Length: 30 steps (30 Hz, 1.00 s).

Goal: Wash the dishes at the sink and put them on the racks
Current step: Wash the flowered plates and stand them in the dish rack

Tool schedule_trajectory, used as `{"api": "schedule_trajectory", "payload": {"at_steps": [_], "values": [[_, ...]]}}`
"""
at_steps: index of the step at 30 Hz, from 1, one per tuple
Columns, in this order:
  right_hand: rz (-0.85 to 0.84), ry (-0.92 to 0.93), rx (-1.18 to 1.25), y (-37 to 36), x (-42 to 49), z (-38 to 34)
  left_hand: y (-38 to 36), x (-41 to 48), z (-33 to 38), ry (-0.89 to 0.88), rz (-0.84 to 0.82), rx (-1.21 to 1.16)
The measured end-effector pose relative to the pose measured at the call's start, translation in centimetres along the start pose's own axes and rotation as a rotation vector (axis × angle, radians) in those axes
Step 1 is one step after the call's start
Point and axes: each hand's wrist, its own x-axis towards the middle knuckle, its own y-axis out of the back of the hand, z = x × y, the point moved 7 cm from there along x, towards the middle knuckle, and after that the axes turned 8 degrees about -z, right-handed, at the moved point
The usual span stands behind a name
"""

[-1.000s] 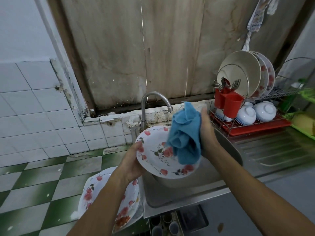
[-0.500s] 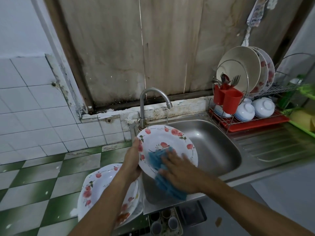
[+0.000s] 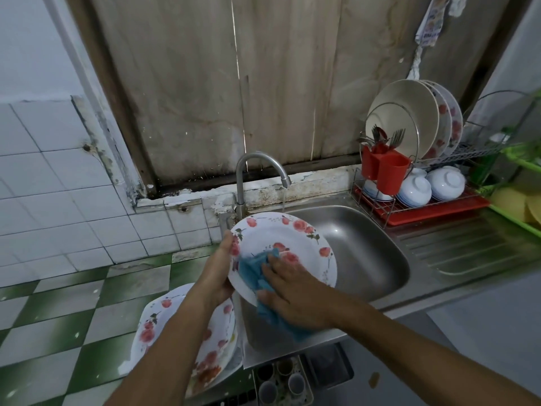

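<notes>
Blue cloth (image 3: 252,271): pressed onto floral plate (image 3: 295,238) by right hand (image 3: 294,297), fingers straight, slightly spread.
Left hand (image 3: 217,276): fingers curled round plate's left rim.
Orientation: face tilted up toward viewer, over sink's (image 3: 369,259) left edge.

Plate (image 3: 295,237) white, red-pink roses with green leaves round rim. Cloth (image 3: 251,270) teal-blue. Lower plates (image 3: 159,332) same white rose pattern. Sink (image 3: 366,250) silver-grey steel. Floor (image 3: 58,312) green-and-white checks. Wall tiles (image 3: 58,186) white. Cutlery holder (image 3: 388,172) red, rack tray (image 3: 439,213) red, bowls (image 3: 415,189) white. Shelf (image 3: 524,160) at right bright green.
</notes>
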Motion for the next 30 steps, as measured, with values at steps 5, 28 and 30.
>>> {"api": "schedule_trajectory", "payload": {"at_steps": [5, 28, 30], "values": [[0.113, -0.360, -0.208, 1.0, -0.7, 7.5, -0.3, -0.8, 0.0, -0.034, -0.011, 0.094], [0.902, -0.446, 1.005, 3.1, -7.4, 11.5, -0.8, 1.2, -0.1, -0.113, -0.015, -0.138], [0.711, -0.308, 1.587, 2.0, -6.6, 11.2, -1.4, 1.3, -0.5, -0.132, -0.052, -0.148]]}}
